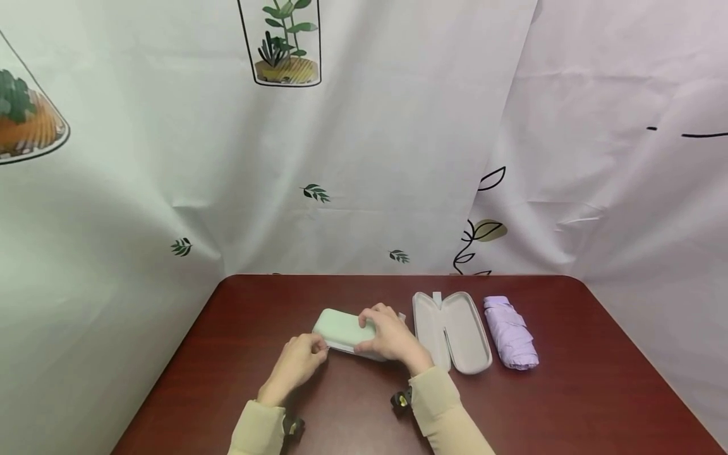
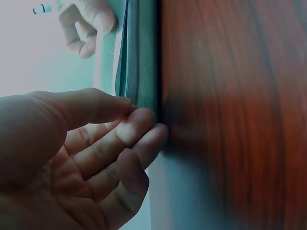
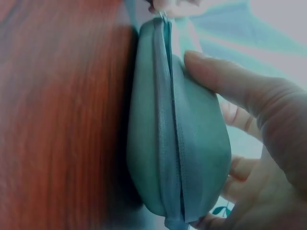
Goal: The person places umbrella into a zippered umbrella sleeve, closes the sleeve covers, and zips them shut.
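Note:
A pale green zippered case lies on the table, lid uppermost. At its left front corner, my left hand pinches the zipper pull between thumb and fingertips; the pull itself is mostly covered. In the left wrist view, the zipper is parted beyond those fingertips. My right hand grips the case's right part, with the thumb on the front side and the fingers over the top. The right wrist view shows the zipper tape running along the side, with a narrow gap between its two edges.
Right of the green case, a light grey case lies spread open, close to my right wrist. Beyond it is a folded lilac umbrella. The dark red wooden table meets a printed white curtain at the back.

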### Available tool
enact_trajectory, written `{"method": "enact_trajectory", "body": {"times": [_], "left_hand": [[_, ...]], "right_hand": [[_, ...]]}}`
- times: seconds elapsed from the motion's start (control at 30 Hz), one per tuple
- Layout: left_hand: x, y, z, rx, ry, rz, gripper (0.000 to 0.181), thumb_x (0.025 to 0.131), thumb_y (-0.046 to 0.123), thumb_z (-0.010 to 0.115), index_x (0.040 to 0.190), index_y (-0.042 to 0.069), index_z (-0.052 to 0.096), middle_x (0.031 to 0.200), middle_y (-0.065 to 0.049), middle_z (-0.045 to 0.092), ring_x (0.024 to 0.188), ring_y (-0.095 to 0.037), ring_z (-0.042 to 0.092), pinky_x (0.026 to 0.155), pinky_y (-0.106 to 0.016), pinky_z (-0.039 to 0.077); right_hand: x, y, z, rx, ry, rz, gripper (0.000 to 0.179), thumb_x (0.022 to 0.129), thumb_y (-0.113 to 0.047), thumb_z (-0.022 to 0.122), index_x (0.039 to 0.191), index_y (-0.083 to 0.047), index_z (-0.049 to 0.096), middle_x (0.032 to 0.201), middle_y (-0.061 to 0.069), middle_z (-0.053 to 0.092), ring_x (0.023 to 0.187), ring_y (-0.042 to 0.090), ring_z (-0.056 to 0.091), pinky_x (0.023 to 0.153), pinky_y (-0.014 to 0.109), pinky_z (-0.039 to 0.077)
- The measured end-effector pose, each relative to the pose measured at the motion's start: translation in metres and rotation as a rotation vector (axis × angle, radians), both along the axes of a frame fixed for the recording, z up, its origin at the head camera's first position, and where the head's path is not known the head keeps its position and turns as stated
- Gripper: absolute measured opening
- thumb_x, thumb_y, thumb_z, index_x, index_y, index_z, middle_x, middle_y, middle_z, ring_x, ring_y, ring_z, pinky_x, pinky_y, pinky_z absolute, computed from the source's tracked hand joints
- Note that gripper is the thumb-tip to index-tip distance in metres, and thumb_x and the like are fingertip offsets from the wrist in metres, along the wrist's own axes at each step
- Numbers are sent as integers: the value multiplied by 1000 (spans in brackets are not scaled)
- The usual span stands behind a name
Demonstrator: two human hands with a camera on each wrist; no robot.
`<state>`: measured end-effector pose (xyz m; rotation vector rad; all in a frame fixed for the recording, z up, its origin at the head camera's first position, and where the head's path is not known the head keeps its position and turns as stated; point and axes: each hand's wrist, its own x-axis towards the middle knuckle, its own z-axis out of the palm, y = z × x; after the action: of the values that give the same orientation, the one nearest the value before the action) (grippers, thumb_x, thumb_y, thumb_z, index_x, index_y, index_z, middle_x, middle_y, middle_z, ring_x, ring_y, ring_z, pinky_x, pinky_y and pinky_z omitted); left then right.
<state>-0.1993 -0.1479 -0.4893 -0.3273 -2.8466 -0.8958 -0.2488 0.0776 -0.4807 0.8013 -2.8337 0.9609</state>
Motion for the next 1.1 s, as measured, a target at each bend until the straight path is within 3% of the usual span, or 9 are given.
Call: {"method": "enact_trajectory", "body": {"times": [0.27, 0.5, 0.8, 0.93, 1.1], "left_hand": [[-1, 7, -2, 14, 15, -27, 20, 79, 5, 69, 70, 21, 60, 57, 12, 46, 54, -7, 40, 52, -27, 36], [1, 13, -3, 51, -37, -119, 12, 84, 4, 69, 78, 14, 66, 60, 12, 52, 52, -4, 44, 52, -26, 38], [1, 19, 1, 64, -34, -185, 16, 86, 3, 67, 75, 15, 65, 58, 13, 52, 52, -1, 44, 52, -24, 39], [3, 18, 1, 86, -65, -196, 21, 84, 1, 66, 70, 16, 61, 56, 12, 49, 50, -1, 43, 50, -23, 37], [3, 15, -2, 139, -116, -224, 15, 83, 2, 66, 72, 12, 65, 57, 10, 55, 52, -3, 47, 51, -23, 38]], "right_hand": [[2, -8, 0, 40, 14, -65, 41, 68, -38, 88, 89, -24, 56, 107, 2, 53, 100, 23, 48, 88, 59, 34], [10, -24, -1, 52, 15, -126, 43, 69, -44, 85, 89, -23, 54, 103, 2, 50, 98, 25, 46, 84, 65, 36], [16, -30, 2, 65, 14, -211, 52, 65, -54, 85, 89, -22, 52, 93, 0, 46, 89, 23, 43, 75, 58, 37], [19, -34, 2, 81, -2, -227, 53, 66, -54, 84, 90, -21, 51, 93, 0, 45, 88, 23, 41, 75, 56, 38], [22, -36, 2, 99, -21, -241, 52, 68, -52, 84, 93, -19, 53, 93, 0, 44, 88, 22, 40, 72, 54, 38]]}}
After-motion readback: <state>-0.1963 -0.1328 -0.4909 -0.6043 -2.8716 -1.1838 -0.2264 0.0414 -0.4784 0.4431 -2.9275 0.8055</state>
